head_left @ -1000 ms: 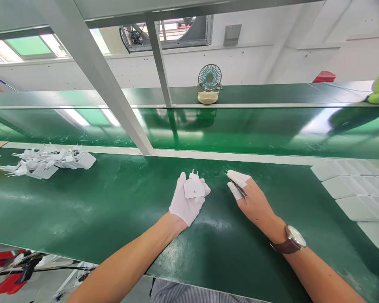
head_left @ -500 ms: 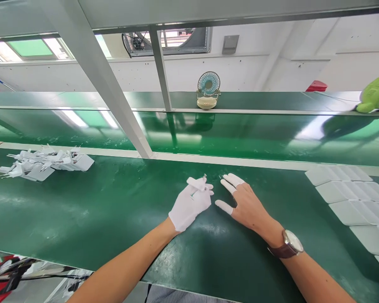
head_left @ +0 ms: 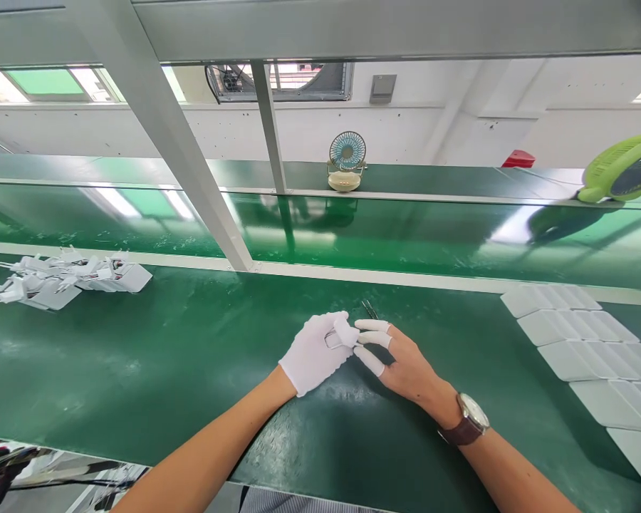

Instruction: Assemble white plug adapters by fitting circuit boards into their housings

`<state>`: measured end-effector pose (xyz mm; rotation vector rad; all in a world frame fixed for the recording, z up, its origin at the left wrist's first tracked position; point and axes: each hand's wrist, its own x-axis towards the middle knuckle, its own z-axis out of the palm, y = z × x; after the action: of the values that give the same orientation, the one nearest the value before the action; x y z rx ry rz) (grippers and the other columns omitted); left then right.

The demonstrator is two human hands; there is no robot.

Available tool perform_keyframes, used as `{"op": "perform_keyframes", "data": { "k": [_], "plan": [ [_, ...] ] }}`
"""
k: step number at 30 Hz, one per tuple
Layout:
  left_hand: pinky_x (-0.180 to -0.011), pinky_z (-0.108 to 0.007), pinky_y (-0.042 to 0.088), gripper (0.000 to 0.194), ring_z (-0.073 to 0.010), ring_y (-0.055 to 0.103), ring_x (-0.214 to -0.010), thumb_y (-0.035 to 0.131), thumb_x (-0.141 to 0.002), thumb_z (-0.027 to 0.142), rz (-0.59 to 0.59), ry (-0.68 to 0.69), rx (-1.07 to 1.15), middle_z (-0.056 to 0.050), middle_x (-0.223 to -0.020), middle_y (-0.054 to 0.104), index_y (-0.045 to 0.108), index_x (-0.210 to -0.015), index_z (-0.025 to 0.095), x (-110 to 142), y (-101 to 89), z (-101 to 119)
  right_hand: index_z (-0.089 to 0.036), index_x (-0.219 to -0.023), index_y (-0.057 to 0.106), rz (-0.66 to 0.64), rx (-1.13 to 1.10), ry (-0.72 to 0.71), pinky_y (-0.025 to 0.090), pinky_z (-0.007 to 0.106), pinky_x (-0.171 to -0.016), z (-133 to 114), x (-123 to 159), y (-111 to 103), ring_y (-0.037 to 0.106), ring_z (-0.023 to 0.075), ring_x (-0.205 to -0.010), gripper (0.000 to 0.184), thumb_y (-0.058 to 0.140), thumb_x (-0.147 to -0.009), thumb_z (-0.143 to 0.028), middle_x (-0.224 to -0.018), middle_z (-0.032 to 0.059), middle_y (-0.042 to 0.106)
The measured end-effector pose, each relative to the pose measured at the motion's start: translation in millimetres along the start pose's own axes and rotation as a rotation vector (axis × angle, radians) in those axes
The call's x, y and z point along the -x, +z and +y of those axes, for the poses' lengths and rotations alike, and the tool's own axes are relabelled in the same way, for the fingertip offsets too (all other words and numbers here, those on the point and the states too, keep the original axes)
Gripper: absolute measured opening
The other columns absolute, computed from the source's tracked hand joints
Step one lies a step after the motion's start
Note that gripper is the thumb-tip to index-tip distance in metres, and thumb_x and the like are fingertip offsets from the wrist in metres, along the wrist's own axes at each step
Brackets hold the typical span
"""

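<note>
My left hand, in a white glove, is closed round a small white charger plug, now mostly hidden in the fingers. My right hand, bare with white finger cots, holds thin metal tweezers that stick out past the fingers, and its fingertips touch the charger at the left hand. Both hands rest low over the green bench in the middle of the view.
A heap of white charger plugs lies at the far left. Rows of white flat pieces cover the bench at the right. A slanted grey post stands behind, with a small desk fan and a green fan on the shelf.
The left hand turned the charger over from flat and facing up to closed in its fingers. The right hand moved left until its fingertips met the charger.
</note>
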<state>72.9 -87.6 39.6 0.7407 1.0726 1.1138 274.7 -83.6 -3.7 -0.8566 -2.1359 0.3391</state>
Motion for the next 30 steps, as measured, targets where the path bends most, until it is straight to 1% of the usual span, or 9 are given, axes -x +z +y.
{"op": "perform_keyframes", "data": {
  "k": [3,6,8,11,15,18,20,24,30],
  "plan": [
    [-0.091,-0.032,0.05,0.032,-0.0269,0.062,-0.104,0.083,-0.059,0.007,-0.061,0.136,-0.267,-0.003,-0.094,0.071,0.079,-0.084,0.027,-2.1,-13.4,0.4,-0.024,-0.107,0.066,0.044,-0.004,0.054,0.059,0.041,-0.095,-0.2,2.6,5.4,0.069,0.0226,-0.112,0.011,0.064,-0.096,-0.024,-0.121,0.0095,0.071],
    [-0.091,-0.034,0.049,0.048,-0.0246,0.064,-0.096,0.075,-0.069,0.01,-0.277,0.173,-0.531,-0.003,-0.099,0.073,0.077,-0.113,0.029,-7.1,-31.4,2.8,-0.023,-0.116,0.062,0.012,-0.011,0.177,0.058,0.044,-0.099,-3.2,1.9,7.0,0.067,0.0234,-0.116,0.019,0.057,-0.098,-0.022,-0.126,0.0105,0.068],
    [-0.089,-0.032,0.049,0.063,-0.0216,0.064,-0.092,0.069,-0.071,0.006,-0.329,0.185,-0.607,-0.003,-0.109,0.073,0.07,-0.129,0.029,-11.3,-40.3,3.8,-0.024,-0.128,0.058,-0.082,-0.058,0.19,0.055,0.045,-0.103,-7.5,-0.7,5.0,0.064,0.0235,-0.122,0.03,0.054,-0.099,-0.021,-0.131,0.0111,0.066],
    [-0.083,-0.029,0.049,0.061,-0.0177,0.062,-0.085,0.068,-0.067,0.003,-0.217,0.223,-0.551,-0.005,-0.111,0.07,0.073,-0.123,0.026,-17.2,-44.9,0.4,-0.026,-0.136,0.055,-0.23,-0.131,0.121,0.054,0.042,-0.104,-14.7,-4.8,0.7,0.062,0.0215,-0.122,0.038,0.05,-0.1,-0.016,-0.132,0.0099,0.063],
    [-0.064,-0.024,0.045,0.044,-0.0132,0.054,-0.07,0.073,-0.066,0.009,-0.073,0.23,-0.353,-0.003,-0.092,0.065,0.076,-0.107,0.023,-23.2,-43.0,-9.1,-0.028,-0.138,0.056,-0.246,-0.133,0.05,0.059,0.037,-0.093,-16.0,-4.1,1.6,0.067,0.0186,-0.105,0.04,0.051,-0.1,-0.016,-0.123,0.0083,0.066],
    [-0.064,-0.024,0.046,0.035,-0.0143,0.057,-0.07,0.07,-0.074,0.017,-0.135,0.207,-0.321,-0.001,-0.081,0.064,0.074,-0.108,0.022,-25.3,-44.0,-11.4,-0.029,-0.136,0.061,-0.14,0.015,0.036,0.061,0.042,-0.09,-11.6,-0.8,6.6,0.067,0.0222,-0.103,0.038,0.058,-0.098,-0.021,-0.117,0.0101,0.065],
    [-0.071,-0.027,0.05,0.034,-0.0174,0.062,-0.078,0.07,-0.078,0.022,-0.195,0.187,-0.317,-0.004,-0.083,0.069,0.074,-0.111,0.02,-25.5,-46.2,-9.7,-0.031,-0.131,0.066,-0.076,0.105,0.023,0.059,0.049,-0.097,-9.5,0.5,8.9,0.062,0.0275,-0.119,0.036,0.062,-0.097,-0.022,-0.13,0.0128,0.059],
    [-0.082,-0.033,0.054,0.037,-0.0224,0.068,-0.091,0.07,-0.086,0.037,-0.287,0.173,-0.34,-0.01,-0.102,0.076,0.074,-0.118,0.02,-24.9,-48.5,-5.2,-0.035,-0.135,0.063,-0.171,-0.041,-0.073,0.056,0.043,-0.105,-11.5,0.7,9.5,0.057,0.0232,-0.13,0.041,0.058,-0.099,-0.016,-0.148,0.0092,0.05],
    [-0.072,-0.03,0.055,0.042,-0.0214,0.071,-0.083,0.071,-0.086,0.05,-0.14,0.155,-0.254,-0.012,-0.098,0.075,0.074,-0.112,0.016,-27.3,-42.1,-4.8,-0.034,-0.137,0.061,-0.242,-0.037,-0.127,0.059,0.039,-0.099,-20.1,3.3,16.2,0.064,0.0214,-0.119,0.041,0.063,-0.098,-0.023,-0.138,0.0086,0.06]
  ]
}}
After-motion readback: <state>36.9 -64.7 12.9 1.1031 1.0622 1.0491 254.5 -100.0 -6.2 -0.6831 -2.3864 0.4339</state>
